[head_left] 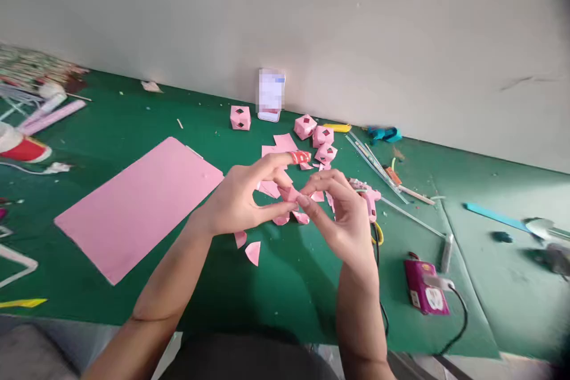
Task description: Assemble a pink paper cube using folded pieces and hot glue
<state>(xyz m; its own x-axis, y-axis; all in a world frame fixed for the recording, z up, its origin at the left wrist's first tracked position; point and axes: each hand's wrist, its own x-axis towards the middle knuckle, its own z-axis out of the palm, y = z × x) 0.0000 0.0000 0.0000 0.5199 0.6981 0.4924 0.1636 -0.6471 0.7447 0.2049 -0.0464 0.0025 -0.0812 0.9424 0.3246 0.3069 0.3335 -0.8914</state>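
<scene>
A small pink paper piece (289, 194) sits between the fingertips of both hands, raised above the green table (294, 285) and some loose pink cutouts (253, 253). The left hand (244, 196) pinches it from the left, thumb below and a bent finger above, while its index finger, wrapped in red near the tip, reaches out beyond. The right hand (341, 211) has thumb and fingers brought together on its right edge. The paper looks thin yet fairly stiff, so it should weigh almost nothing, take a crease well and hardly slip in dry fingers; too hard a squeeze would likely dent it or bend a corner. Edges and folds seem the best places to hold: flat panels, like those on the 4 faceted pink shapes (305, 126) nearer the wall (285, 24), probably cave under pressure.
</scene>
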